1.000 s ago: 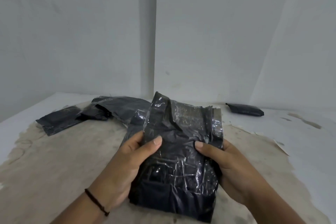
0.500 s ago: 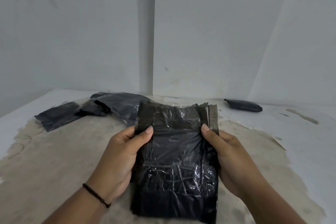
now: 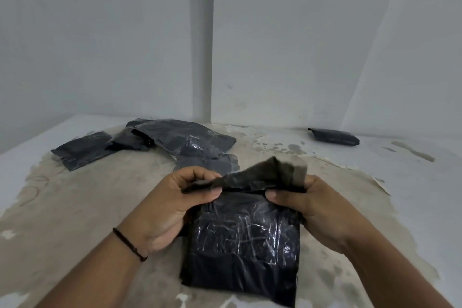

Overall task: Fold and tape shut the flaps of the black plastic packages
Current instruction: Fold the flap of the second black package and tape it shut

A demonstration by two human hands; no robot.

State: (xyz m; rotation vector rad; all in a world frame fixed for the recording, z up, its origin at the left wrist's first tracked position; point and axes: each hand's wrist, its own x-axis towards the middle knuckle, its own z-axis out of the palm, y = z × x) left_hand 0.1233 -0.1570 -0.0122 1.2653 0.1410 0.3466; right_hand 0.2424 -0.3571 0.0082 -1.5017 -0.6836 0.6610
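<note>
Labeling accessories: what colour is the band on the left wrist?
Black, a thin cord band on the left wrist; head view, the only one.

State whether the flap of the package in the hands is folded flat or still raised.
Still raised: the flap sticks up, bent partway over the package, pinched by the left hand and right hand.

Dim flat light, soft focus (flap blurred)

glossy black package (image 3: pixel 243 240), stained beige table (image 3: pixel 82 207), black wristband (image 3: pixel 128 245)
</note>
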